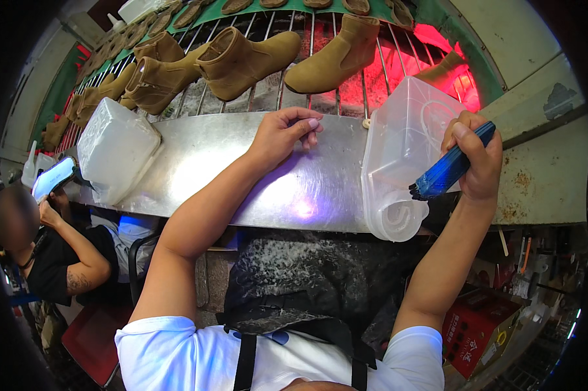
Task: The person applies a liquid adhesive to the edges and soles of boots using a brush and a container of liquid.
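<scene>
The right hand grips a blue brush in a closed fist, over the right end of the metal shelf. The brush's long axis runs on a slant: its handle end points up and to the right, past the thumb, and its dark bristle end points down and to the left, over the clear tub. That tub lies tipped on its side at the shelf's right end, its open mouth toward the person, its lower rim overhanging the near edge. The left hand rests at the shelf's far edge near the middle, fingers curled loosely with the fingertips drawn toward the thumb; whether anything small sits between them I cannot tell. A second tub, cloudy white, stands at the shelf's left end. That makes two tubs and one brush. Behind the shelf's far edge, a wire rack carries tan ankle boots: about five show plainly, with more crowded at the left, and the count there is unclear. Red light glows under the rack's right part. At the lower left another person sits holding a phone.
</scene>
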Available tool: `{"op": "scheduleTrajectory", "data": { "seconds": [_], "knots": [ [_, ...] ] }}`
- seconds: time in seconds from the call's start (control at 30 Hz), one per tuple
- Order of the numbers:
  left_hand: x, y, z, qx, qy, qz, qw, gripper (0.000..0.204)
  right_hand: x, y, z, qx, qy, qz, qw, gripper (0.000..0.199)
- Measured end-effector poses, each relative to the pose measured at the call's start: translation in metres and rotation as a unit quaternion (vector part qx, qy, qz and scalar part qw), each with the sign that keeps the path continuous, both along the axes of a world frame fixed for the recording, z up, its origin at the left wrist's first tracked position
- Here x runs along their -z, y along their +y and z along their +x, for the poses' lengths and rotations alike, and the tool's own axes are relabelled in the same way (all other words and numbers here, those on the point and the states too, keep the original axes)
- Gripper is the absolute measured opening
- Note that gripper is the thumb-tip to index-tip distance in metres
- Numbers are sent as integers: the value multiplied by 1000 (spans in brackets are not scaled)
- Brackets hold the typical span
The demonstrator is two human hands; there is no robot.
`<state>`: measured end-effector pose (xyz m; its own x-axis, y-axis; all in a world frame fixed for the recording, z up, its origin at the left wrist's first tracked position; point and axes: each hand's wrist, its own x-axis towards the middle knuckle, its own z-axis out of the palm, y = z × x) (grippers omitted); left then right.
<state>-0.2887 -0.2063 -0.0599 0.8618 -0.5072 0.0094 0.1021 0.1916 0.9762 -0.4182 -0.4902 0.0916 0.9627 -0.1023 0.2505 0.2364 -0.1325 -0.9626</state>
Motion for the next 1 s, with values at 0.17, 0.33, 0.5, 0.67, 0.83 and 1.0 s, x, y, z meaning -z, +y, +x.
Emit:
{"op": "scheduleTrajectory", "data": {
  "seconds": [0.17, 0.33, 0.5, 0.67, 0.83, 1.0],
  "knots": [
    [-1, 5, -1, 11, 33, 44, 998, 14, 0, 0, 0, -1, -2, 0, 1000, 29],
    [4, 8, 3, 18, 21, 58, 998, 14, 1, 0, -1, 0, -3, 4, 1000, 29],
    [3, -1, -3, 6, -70, -2, 998, 15, 0, 0, 0, 2, 2, 0, 1000, 28],
    [-7, 2, -10, 46, 6, 30, 998, 15, 0, 2, -1, 11, 2, -1, 1000, 28],
    [4, 8, -4, 49, 3, 88, 995, 15, -1, 4, -1, 15, -4, -9, 1000, 29],
    [6, 0, -8, 24, -51, 42, 998, 14, -1, 2, -2, 13, 0, -9, 1000, 29]
  ]
}}
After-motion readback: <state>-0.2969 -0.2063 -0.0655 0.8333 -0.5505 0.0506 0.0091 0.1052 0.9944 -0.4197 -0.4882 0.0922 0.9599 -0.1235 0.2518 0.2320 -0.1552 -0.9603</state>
